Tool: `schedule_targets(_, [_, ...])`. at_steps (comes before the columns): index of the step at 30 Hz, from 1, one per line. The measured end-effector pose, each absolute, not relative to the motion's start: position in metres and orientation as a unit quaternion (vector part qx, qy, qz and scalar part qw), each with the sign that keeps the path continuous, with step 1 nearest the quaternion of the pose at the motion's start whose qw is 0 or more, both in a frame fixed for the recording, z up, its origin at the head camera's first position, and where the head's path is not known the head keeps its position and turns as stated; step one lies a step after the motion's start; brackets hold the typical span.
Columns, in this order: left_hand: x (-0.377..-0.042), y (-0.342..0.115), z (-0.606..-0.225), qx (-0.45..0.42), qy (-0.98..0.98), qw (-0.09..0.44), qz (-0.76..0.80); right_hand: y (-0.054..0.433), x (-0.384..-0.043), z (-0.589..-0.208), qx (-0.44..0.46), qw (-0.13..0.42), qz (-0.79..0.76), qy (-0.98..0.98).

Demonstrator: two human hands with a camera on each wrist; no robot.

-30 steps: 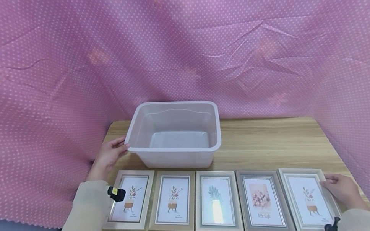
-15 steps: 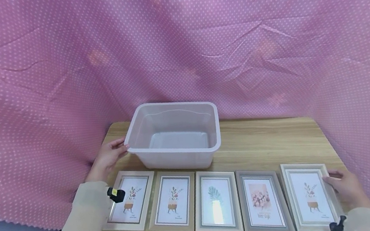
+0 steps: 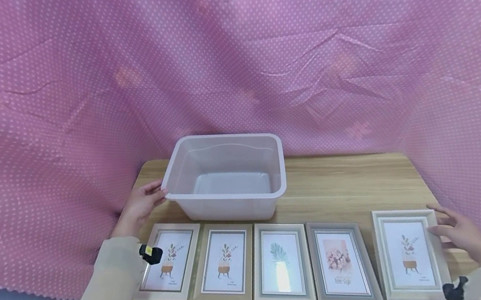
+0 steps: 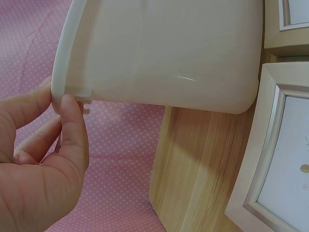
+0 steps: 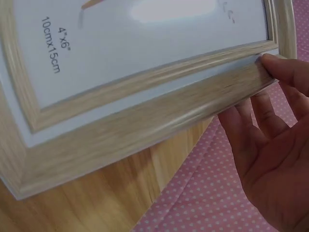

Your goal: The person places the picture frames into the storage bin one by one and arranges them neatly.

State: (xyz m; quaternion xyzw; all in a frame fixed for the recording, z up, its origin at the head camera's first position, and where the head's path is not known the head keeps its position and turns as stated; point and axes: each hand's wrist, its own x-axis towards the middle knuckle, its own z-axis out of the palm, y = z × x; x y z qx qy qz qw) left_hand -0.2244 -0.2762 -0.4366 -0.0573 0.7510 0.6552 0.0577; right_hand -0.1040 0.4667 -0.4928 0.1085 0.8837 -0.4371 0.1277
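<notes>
A pale plastic tub (image 3: 230, 210) stands at the back left of the wooden table. My left hand (image 3: 141, 204) pinches the tub's rim at its left corner; in the left wrist view, the thumb (image 4: 73, 130) lies on the near side of that rim. At the right end of a row of picture frames, my right hand (image 3: 464, 232) holds a cream picture frame (image 3: 408, 254) by its right edge. In the right wrist view the thumb (image 5: 282, 67) presses on the border of this frame, with the other fingers partly hidden below it. A potted-plant print fills the frame.
To the left lie a grey-brown frame (image 3: 344, 265), a silvery frame (image 3: 280, 265), a tan frame (image 3: 223, 263) and a pale frame (image 3: 167, 262), side by side. Pink dotted cloth (image 3: 229, 61) hangs behind and around the table (image 3: 348, 182).
The right hand and the cream frame have moved right, opening a gap to the grey-brown frame; the cream frame has also turned straighter. The left hand stays on the tub's rim.
</notes>
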Motion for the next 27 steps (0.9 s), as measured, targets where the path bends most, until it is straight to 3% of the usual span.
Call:
schedule_targets(20, [-0.224,-0.277,-0.436,-0.069,0.778,0.068,0.621,0.481,-0.106,-0.457,0.046,0.124,-0.489,0.862])
schedule_targets(27, [-0.222,-0.276,-0.435,-0.068,0.777,0.069,0.621,0.481,-0.111,-0.445,0.030,0.089,-0.467,0.879])
